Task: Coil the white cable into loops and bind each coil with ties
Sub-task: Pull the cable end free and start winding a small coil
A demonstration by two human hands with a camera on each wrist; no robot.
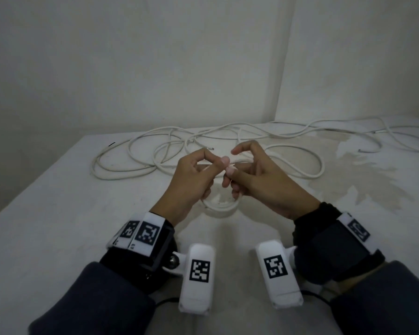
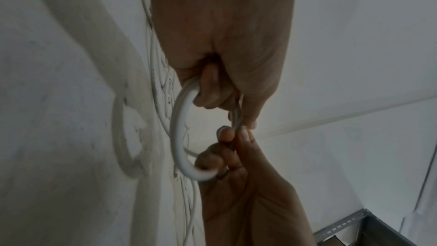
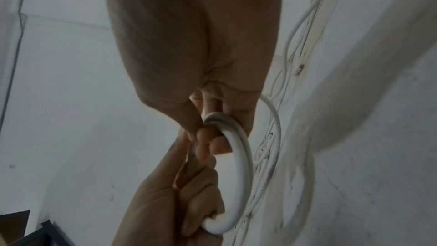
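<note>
- The left hand (image 1: 191,175) grips one side of a small coil (image 1: 219,206) of white cable, its lower fingers curled through the ring and its thumb and forefinger pinching at the top, where both hands meet.
- The right hand (image 1: 257,175) grasps the other side of the same coil, fingers hooked through it, thumb and forefinger raised in a pinch just beside the left thumb.
- In the wrist views the coil (image 2: 179,137) shows as a few turns lying tightly together, held up off the surface (image 1: 58,213), its shadow falling below it.
- A thin strand sits between the fingertips at the top of the ring; I judge it to be a tie being wound on, but it is too small to tell for sure.
- Progress, as I judge it: one small coil is formed and its binding is under way, not clearly finished.
- Left to do: the loose cable (image 1: 140,153) sprawls in wide, tangled loops across the far side of the surface, reaching to the right edge, with bare ends visible. No tied coil can be seen lying among it.
- The cable looks smooth, round and fairly stiff, holding open curves where it lies.
</note>
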